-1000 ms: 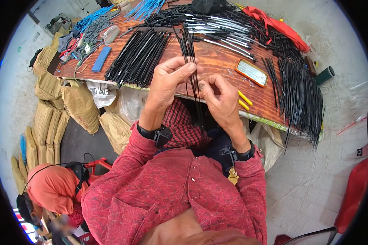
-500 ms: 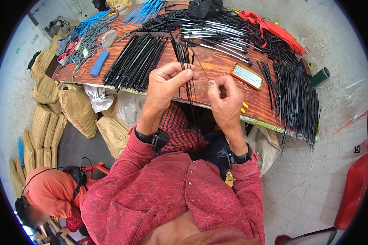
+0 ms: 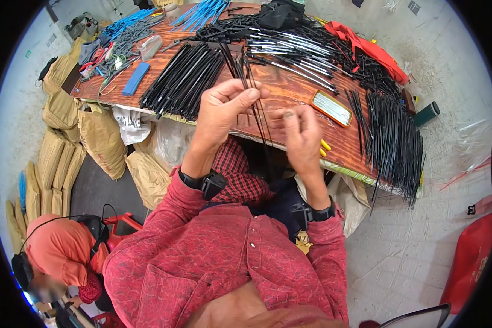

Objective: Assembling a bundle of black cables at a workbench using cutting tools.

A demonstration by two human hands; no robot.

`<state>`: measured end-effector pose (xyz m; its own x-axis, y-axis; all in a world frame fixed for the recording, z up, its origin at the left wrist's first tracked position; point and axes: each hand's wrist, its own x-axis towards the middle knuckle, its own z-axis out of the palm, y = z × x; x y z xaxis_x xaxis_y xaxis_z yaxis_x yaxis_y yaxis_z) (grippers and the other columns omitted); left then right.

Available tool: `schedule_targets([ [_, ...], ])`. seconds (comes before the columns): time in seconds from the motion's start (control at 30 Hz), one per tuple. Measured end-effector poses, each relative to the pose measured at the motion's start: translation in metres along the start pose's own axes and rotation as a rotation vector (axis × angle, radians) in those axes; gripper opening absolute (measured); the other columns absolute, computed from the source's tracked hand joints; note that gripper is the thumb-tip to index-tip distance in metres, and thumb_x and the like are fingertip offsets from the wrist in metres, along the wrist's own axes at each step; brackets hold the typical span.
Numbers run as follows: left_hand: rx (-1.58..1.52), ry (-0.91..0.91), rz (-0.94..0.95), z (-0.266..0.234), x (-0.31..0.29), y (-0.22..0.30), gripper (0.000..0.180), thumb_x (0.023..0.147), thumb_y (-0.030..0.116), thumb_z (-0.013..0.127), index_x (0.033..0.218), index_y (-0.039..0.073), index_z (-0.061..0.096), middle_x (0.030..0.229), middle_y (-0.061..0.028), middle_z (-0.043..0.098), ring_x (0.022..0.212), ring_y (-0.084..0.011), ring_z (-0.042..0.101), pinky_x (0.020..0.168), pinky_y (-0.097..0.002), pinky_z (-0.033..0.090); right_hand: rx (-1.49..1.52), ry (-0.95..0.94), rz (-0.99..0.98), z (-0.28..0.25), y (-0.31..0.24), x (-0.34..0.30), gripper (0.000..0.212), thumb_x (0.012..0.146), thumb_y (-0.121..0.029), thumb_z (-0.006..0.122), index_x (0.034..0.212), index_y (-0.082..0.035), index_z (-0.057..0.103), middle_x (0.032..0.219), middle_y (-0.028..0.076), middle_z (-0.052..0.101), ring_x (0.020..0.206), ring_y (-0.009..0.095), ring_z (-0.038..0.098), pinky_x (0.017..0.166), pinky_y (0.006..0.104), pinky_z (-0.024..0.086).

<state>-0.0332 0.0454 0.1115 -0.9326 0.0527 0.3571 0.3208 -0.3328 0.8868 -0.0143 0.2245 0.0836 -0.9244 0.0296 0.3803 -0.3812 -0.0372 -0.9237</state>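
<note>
Thin black rods (image 3: pixel 239 68) stand in a loose bundle between the thumb and fingers of my left hand (image 3: pixel 224 106). Their upper ends fan out over the table, and their lower ends hang past its front edge. Just right of them is my right hand (image 3: pixel 303 134), its thumb raised and its fingers curled toward the bundle. Those fingertips are blurred, so whether they pinch anything is not clear. A shallow orange-rimmed tin (image 3: pixel 332 107) of thin pale pieces lies beyond my right hand, with yellow handles (image 3: pixel 324 147) close beside it.
A wooden table (image 3: pixel 279 82) carries a row of thick black rods (image 3: pixel 183 79), silver-and-black rods (image 3: pixel 295 49) and a blue block (image 3: pixel 136 79). Long thin black rods (image 3: pixel 393 139) overhang the right edge near a dark green cylinder (image 3: pixel 426 113). Another person (image 3: pixel 65 249) sits at lower left by brown sacks (image 3: pixel 101 139).
My right hand has turned and drawn slightly away from the bundle; the thin rod at its fingertips no longer shows there. My left hand still grips the bundle.
</note>
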Motion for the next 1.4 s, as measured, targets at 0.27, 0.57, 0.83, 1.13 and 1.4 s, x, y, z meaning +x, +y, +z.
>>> schedule_targets([
  [0.27, 0.073, -0.002, -0.083, 0.006, 0.000, -0.006, 0.025, 0.099, 0.012, 0.063, 0.118, -0.005, 0.065, 0.103, -0.0132, 0.074, 0.074, -0.0110, 0.068, 0.064, -0.0226, 0.054, -0.191, -0.077, -0.025, 0.023, -0.001, -0.009, 0.010, 0.105, -0.012, 0.051, 0.103, -0.002, 0.051, 0.077, 0.008, 0.067, 0.054, 0.011, 0.059, 0.048, 0.0282, 0.046],
  [0.57, -0.169, -0.020, -0.068, -0.010, -0.004, -0.005, 0.026, 0.102, 0.015, 0.062, 0.122, 0.000, 0.063, 0.098, -0.0084, 0.074, 0.084, -0.0138, 0.070, 0.074, -0.0241, 0.055, -0.373, -0.221, -0.239, 0.009, 0.002, -0.007, 0.015, 0.096, -0.018, 0.060, 0.096, -0.004, 0.057, 0.077, 0.019, 0.063, 0.076, 0.041, 0.065, 0.062, 0.0490, 0.049],
  [0.83, -0.206, -0.063, -0.052, -0.014, -0.007, 0.002, 0.027, 0.100, 0.016, 0.064, 0.122, 0.000, 0.064, 0.096, -0.0070, 0.074, 0.083, -0.0129, 0.070, 0.071, -0.0229, 0.055, -1.310, 0.397, -0.137, -0.177, 0.079, 0.017, 0.018, 0.091, -0.024, 0.066, 0.091, -0.006, 0.069, 0.089, 0.015, 0.067, 0.079, 0.037, 0.068, 0.069, 0.0485, 0.054],
  [1.13, -0.138, -0.065, -0.085, 0.000, -0.008, -0.001, 0.027, 0.101, 0.015, 0.062, 0.122, -0.001, 0.064, 0.093, -0.0089, 0.073, 0.081, -0.0150, 0.070, 0.075, -0.0276, 0.057, -1.545, 0.338, 0.085, -0.240, 0.100, 0.021, 0.017, 0.084, -0.023, 0.071, 0.088, -0.007, 0.074, 0.083, 0.019, 0.069, 0.079, 0.038, 0.069, 0.068, 0.0494, 0.053],
  [1.4, -0.268, -0.032, -0.098, -0.010, 0.001, -0.008, 0.023, 0.103, 0.017, 0.059, 0.118, 0.000, 0.062, 0.089, -0.0057, 0.066, 0.081, -0.0156, 0.064, 0.072, -0.0281, 0.053, -0.345, 0.521, 0.422, -0.264, 0.076, 0.042, 0.023, 0.095, -0.023, 0.064, 0.089, -0.002, 0.070, 0.073, -0.002, 0.062, 0.059, 0.004, 0.052, 0.054, 0.0216, 0.040],
])
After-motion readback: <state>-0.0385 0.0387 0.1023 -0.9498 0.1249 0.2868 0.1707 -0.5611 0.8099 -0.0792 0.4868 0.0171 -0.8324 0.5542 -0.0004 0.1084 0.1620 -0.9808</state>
